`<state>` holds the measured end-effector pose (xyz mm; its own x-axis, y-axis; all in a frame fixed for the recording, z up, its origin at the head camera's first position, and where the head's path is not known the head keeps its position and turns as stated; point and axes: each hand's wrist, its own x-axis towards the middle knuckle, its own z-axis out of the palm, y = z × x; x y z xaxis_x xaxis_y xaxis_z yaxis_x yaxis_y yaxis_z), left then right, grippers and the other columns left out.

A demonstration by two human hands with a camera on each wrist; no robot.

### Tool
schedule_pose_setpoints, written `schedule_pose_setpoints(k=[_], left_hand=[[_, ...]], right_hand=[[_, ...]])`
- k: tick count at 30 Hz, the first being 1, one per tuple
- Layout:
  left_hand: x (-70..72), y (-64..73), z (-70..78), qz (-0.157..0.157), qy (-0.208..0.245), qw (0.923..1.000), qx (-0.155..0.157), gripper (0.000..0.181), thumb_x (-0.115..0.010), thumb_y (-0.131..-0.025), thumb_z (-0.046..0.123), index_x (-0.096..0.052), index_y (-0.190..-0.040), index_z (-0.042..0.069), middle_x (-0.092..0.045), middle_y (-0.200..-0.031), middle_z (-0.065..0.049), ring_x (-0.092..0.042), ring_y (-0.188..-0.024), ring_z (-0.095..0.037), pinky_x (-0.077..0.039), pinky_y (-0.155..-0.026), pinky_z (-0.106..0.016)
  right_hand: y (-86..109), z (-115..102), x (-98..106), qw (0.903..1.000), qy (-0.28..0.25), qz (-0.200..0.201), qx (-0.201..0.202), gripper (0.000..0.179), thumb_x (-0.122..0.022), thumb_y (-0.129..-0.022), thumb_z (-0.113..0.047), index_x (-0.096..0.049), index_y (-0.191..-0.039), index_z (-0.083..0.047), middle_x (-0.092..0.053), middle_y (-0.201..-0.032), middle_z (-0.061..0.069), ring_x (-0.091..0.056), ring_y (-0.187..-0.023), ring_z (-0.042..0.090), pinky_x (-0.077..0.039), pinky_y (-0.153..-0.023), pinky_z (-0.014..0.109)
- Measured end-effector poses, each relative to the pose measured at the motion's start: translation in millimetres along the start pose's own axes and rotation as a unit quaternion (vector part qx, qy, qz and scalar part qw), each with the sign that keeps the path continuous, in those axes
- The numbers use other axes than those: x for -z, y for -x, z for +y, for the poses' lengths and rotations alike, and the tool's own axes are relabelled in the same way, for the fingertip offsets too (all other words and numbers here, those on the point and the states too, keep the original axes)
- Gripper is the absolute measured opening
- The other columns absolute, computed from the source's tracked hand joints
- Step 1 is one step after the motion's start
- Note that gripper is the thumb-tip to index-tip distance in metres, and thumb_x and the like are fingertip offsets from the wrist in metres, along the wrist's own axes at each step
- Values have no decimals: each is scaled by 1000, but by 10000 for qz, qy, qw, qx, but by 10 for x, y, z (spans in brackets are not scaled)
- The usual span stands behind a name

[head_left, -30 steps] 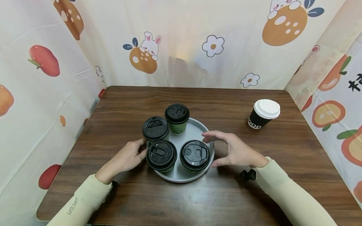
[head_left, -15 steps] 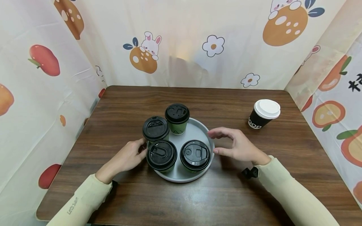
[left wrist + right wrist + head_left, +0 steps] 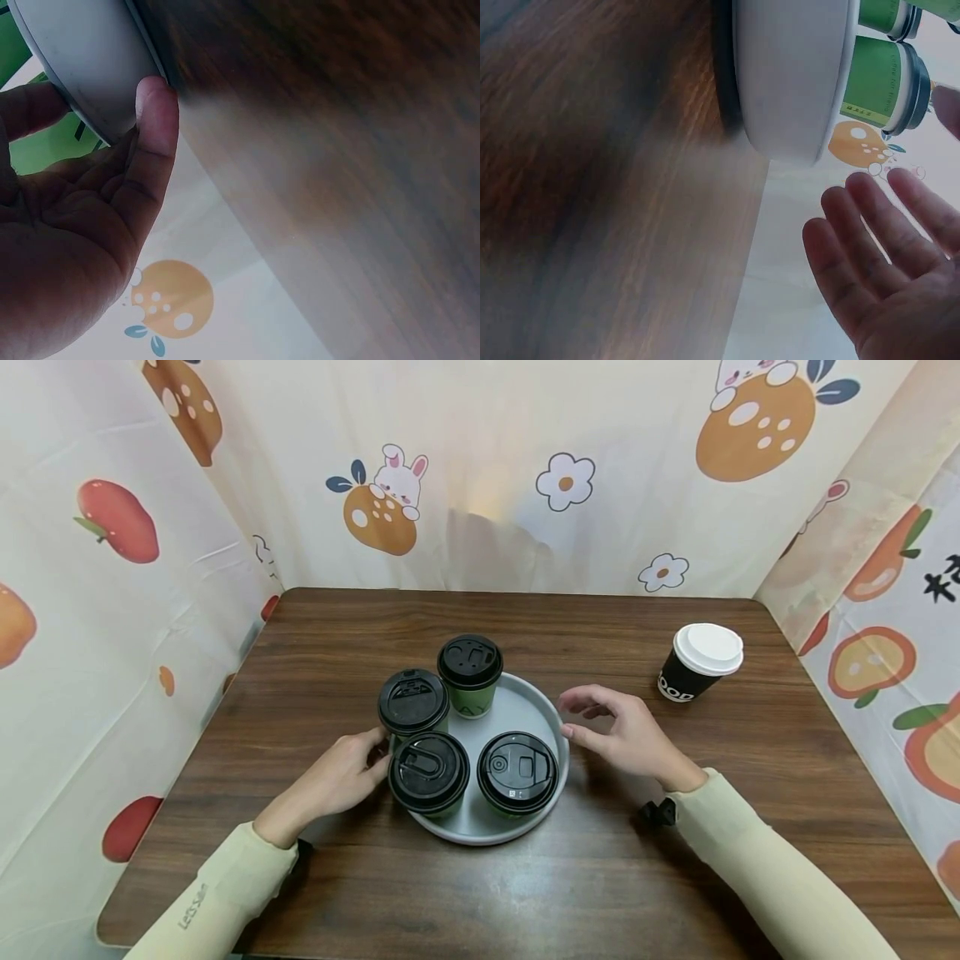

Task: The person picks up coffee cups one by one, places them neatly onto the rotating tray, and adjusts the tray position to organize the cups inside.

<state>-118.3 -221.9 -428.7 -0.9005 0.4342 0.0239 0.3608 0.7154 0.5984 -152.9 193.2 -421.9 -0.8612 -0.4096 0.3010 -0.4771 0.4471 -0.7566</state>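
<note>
A round grey tray carries several green paper cups with black lids: a back cup, a left cup, a front-left cup and a front-right cup. My left hand holds the tray's left edge, next to the two left cups. The left wrist view has its fingers bent against the tray's outer wall, thumb up at the rim. Beside the tray's right edge is my right hand. Its fingers are spread with nothing between them, below the tray wall in the right wrist view.
A black cup with a white lid stands apart at the back right of the brown wooden table. Patterned curtains hang behind the table and at both sides.
My right hand has moved back from around the front-right cup, away along the tray's right edge. The left hand, the tray and the cups have stayed in place.
</note>
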Motion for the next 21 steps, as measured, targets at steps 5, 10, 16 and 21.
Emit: schedule_pose_setpoints(k=[5, 10, 16, 21], left_hand=[[-1, 1, 3, 3, -21, 10000, 17, 9, -58, -98, 10, -62, -106, 8, -59, -81, 2, -53, -69, -11, -45, -63, -30], [-3, 3, -1, 13, -58, 10000, 18, 6, -58, -98, 10, -61, -103, 9, -58, -80, 2, -53, -69, -11, -45, -63, -30], [-7, -2, -3, 38, -78, 10000, 9, 8, -59, -98, 10, -62, -106, 9, -60, -82, 3, -54, -71, -11, -46, -65, -31], [-3, -6, 2, 40, -78, 10000, 12, 9, -59, -98, 10, -62, -107, 9, -59, -82, 2, -54, -71, -11, -45, -65, -31]], right_hand=[[-53, 23, -15, 9996, 56, 62, -273, 30, -78, -91, -10, -68, -119, -2, -71, -112, 14, -69, -95, 25, -55, -85, 46], [-111, 59, -36, 9986, 30, 68, -523, 32, -74, -95, -19, -68, -121, -2, -71, -112, 14, -68, -95, 21, -55, -86, 46], [-184, 66, -65, 9961, 143, 53, -864, 33, -72, -97, -23, -68, -122, -3, -71, -111, 11, -67, -97, 22, -54, -86, 45], [-254, 95, -80, 9937, 270, -64, -1086, 37, -71, -97, -27, -67, -125, -3, -71, -110, 6, -66, -100, 22, -54, -87, 43]])
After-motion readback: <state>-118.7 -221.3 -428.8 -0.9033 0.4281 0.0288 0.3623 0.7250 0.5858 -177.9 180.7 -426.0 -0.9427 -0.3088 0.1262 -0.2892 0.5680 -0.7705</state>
